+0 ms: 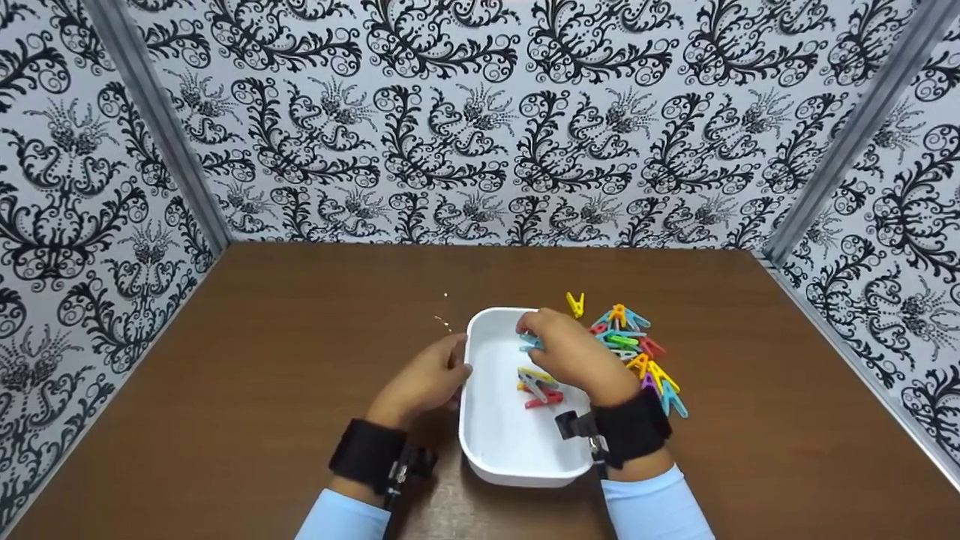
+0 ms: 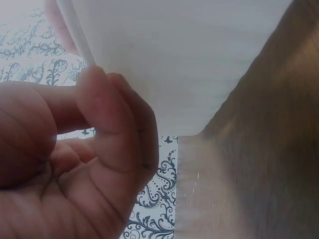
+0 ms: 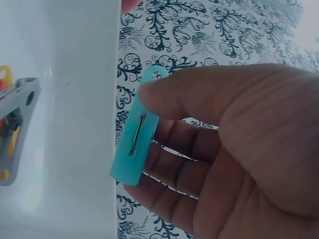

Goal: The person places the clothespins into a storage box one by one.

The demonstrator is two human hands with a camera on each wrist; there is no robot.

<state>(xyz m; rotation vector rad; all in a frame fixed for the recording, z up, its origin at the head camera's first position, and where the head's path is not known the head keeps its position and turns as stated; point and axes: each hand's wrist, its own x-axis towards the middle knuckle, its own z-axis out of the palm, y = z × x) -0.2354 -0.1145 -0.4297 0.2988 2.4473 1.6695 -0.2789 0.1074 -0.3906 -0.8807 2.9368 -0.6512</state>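
A white rectangular tub (image 1: 499, 442) stands on the table, and my left hand (image 1: 424, 379) pinches its left rim between thumb and fingers. In the left wrist view the fingers (image 2: 107, 114) curl against the tub's outer wall. Over the tub's far right part, my right hand (image 1: 577, 349) holds a light blue clothespin (image 3: 134, 134) between thumb and fingers; its metal spring shows in the right wrist view. Inside the tub lie a grey clothespin (image 1: 532, 386), a red clothespin (image 1: 546, 399) and a yellow one (image 1: 541, 376), piled together.
A loose heap of colourful clothespins (image 1: 622, 340) lies on the table right of the tub, partly behind my right forearm. One yellow clothespin (image 1: 575, 304) sits apart at the back. Patterned walls (image 1: 480, 150) enclose the brown table (image 1: 300, 337) at the back and sides.
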